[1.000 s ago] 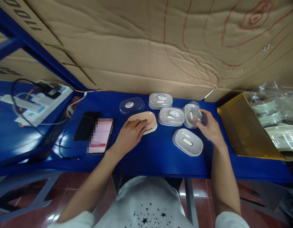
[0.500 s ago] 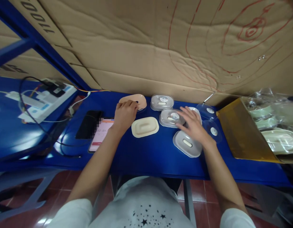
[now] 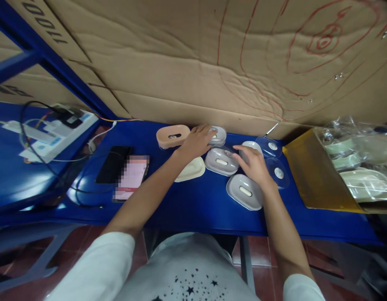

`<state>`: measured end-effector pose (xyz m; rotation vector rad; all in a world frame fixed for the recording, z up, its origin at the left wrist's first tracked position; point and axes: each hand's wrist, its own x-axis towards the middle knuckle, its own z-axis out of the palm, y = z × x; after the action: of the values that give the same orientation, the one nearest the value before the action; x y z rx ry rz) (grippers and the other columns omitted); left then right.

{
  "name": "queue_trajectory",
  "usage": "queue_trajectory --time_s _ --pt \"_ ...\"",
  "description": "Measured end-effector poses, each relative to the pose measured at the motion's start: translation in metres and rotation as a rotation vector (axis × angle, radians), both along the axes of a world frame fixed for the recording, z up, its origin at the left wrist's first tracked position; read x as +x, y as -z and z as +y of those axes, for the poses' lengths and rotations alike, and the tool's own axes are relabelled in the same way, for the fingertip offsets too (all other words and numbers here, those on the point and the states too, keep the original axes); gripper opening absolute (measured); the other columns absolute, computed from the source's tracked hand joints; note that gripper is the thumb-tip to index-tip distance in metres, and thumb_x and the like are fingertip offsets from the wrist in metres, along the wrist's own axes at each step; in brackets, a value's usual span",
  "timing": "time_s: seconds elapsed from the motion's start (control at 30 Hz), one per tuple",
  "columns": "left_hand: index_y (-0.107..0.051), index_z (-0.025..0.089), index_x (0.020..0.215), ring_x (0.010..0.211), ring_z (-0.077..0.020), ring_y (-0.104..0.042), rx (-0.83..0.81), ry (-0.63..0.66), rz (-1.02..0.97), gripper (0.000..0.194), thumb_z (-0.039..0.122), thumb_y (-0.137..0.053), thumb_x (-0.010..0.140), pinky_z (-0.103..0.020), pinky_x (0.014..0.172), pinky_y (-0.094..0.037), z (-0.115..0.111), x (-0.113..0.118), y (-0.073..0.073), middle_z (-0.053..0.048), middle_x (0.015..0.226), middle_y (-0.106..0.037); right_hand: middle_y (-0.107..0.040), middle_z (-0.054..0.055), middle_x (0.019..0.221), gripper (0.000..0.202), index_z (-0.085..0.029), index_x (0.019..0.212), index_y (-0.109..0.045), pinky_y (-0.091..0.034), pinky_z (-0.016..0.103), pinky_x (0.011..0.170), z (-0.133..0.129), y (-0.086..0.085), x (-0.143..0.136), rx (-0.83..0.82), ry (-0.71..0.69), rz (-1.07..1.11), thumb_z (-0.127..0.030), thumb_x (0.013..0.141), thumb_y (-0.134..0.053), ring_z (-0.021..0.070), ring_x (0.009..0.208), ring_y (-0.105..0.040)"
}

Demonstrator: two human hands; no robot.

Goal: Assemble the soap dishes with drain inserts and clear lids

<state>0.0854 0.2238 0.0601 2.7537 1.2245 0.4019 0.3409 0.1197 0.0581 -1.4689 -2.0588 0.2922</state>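
Left hand [image 3: 197, 140], head view: shifted from peach slotted box [image 3: 169, 139] to rear grey box [image 3: 220, 137]; whether clamped, cannot tell.
Right hand [image 3: 254, 164]: thumb and fingers apart, near middle grey box [image 3: 222, 163].
Rear grey box: at blue table [image 3: 187, 205]'s back; repositioning seemingly in hand, calling for fingers about both sides.

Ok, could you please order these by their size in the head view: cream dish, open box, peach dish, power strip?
1. Open box
2. Power strip
3. Peach dish and cream dish: unsure, since the latter is partly hidden.
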Motion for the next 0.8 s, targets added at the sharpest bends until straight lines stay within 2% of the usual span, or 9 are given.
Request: queue_trajectory --time_s 0.1,0.2,0.3,0.37,0.47,0.63,0.7,0.8 --pt "-0.060 0.018 0.151 0.146 -0.0401 -0.054 -0.007 -0.034 -0.010 0.060 0.016 -0.077 0.093 -0.055 0.120 -0.043 0.008 0.005 0.005 -0.021 0.156 -0.059 -0.072 0.014 0.149 0.053 -0.024 0.149 -0.065 -0.050 0.054 0.120 -0.001 0.010 -0.003 -0.043 -0.114 -0.032 -0.054 0.106 -0.064 0.0337 0.139 -0.067" --pt "-0.062 0.021 0.150 0.140 -0.0423 -0.057 -0.010 -0.072 -0.030 0.057 0.027 -0.079 0.096 -0.061 0.117 -0.044 0.007 -0.001 0.010 -0.020 0.151 -0.061 -0.066 0.014 0.156 0.059 -0.026 0.156 -0.058 -0.042 0.061 0.126 -0.002 0.016 -0.008 -0.091 -0.158 -0.087 -0.054 0.105 -0.067 0.0350 0.148 -0.060" --pt "-0.064 0.022 0.149 0.138 -0.0394 -0.058 -0.027 -0.067 -0.063 0.052 0.032 -0.075 0.099 -0.057 0.114 -0.049 0.005 -0.008 0.012 -0.019 0.152 -0.059 -0.070 0.012 0.152 0.051 -0.026 0.153 -0.061 -0.049 0.054 0.121 -0.003 0.013 -0.012 -0.101 -0.133 -0.032 -0.050 0.109 -0.060 0.0321 0.141 -0.066" --pt "-0.063 0.021 0.150 0.136 -0.0356 -0.062 -0.033 -0.054 -0.095 0.048 0.032 -0.069 0.104 -0.052 0.112 -0.051 0.005 -0.011 0.012 -0.018 0.150 -0.061 -0.077 0.009 0.140 0.042 -0.026 0.143 -0.069 -0.057 0.046 0.111 -0.002 0.007 -0.009 -0.082 -0.037 0.026 -0.048 0.112 -0.050 0.0296 0.127 -0.075" --pt "-0.065 0.020 0.147 0.134 -0.0312 -0.065 -0.023 -0.036 -0.150 0.039 0.033 -0.056 0.111 -0.048 0.113 -0.052 0.001 -0.015 0.007 -0.015 0.146 -0.066 -0.082 0.009 0.130 0.044 -0.026 0.133 -0.075 -0.061 0.043 0.101 -0.004 -0.005 0.012 0.013 0.216 0.031 -0.046 0.114 -0.041 0.0303 0.115 -0.079" --pt "-0.069 0.021 0.142 0.136 -0.0291 -0.064 0.086 -0.077 -0.338 0.037 0.038 -0.051 0.114 -0.047 0.119 -0.050 -0.010 -0.043 -0.007 -0.013 0.143 -0.070 -0.081 0.015 0.130 0.050 -0.021 0.147 -0.070 -0.060 0.049 0.099 -0.011 -0.012 0.070 0.182 0.680 -0.130 -0.039 0.110 -0.041 0.0360 0.113 -0.078" --pt "-0.069 0.023 0.142 0.139 -0.0291 -0.063 0.139 -0.153 -0.376 0.038 0.041 -0.050 0.114 -0.047 0.121 -0.048 -0.013 -0.061 -0.009 -0.013 0.144 -0.069 -0.080 0.017 0.130 0.052 -0.019 0.146 -0.071 -0.058 0.053 0.103 -0.011 -0.008 0.087 0.199 0.739 -0.204 -0.032 0.107 -0.039 0.0379 0.118 -0.076" --pt "-0.069 0.024 0.140 0.140 -0.0314 -0.061 0.165 -0.269 -0.341 0.036 0.038 -0.049 0.114 -0.049 0.123 -0.046 -0.013 -0.087 -0.004 -0.013 0.145 -0.068 -0.077 0.016 0.137 0.051 -0.021 0.144 -0.072 -0.054 0.056 0.108 -0.010 0.001 0.096 0.156 0.634 -0.240 -0.028 0.104 -0.043 0.0377 0.127 -0.071"
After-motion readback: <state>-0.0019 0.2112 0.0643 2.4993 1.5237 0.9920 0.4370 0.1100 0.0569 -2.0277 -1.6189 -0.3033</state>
